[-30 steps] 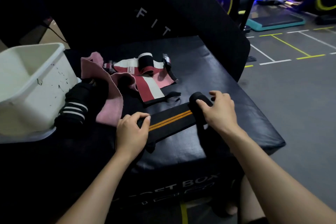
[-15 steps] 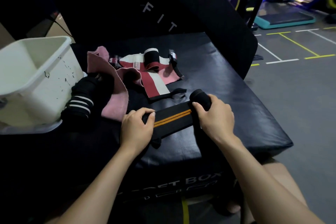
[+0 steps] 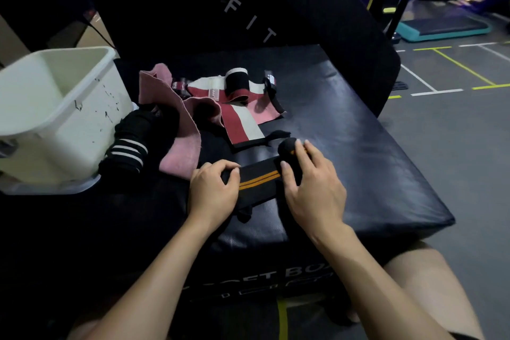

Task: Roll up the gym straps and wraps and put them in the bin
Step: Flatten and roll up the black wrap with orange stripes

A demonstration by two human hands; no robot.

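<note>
Wrap [image 3: 259, 178] stretched between both hands' fingers [image 3: 287, 167], seemingly taut

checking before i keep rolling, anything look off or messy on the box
Nothing damaged or spilled. The white bin sits tilted beside the black padded box, scuffed with dark marks. The unrolled wraps lie in a tangled heap, which fits the job so far.

Bin [image 3: 55, 107] stands left on the box [image 3: 358, 163]; wraps [image 3: 229, 107] lie right of it, strap [image 3: 259, 178] nearest
</note>
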